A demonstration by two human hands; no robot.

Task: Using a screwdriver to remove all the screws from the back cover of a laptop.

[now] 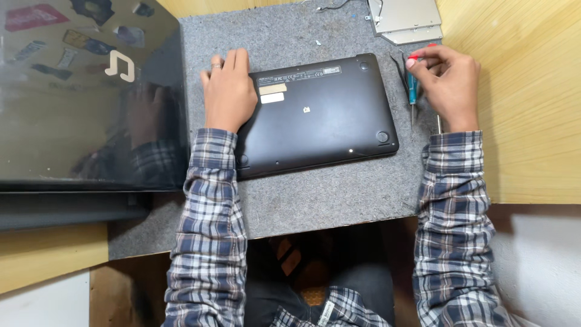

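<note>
Left hand (pixel 229 92) flat, right hand (pixel 446 83) pinched

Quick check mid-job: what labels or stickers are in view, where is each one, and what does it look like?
Two small labels: on the upturned black laptop base, beside the left hand; rectangular, one tan, one white.
Printed strip: along the base's far edge; thin, white marks.
Stickers: on the dark glossy lid at left; mixed colours, with a white music-note shape.
</note>
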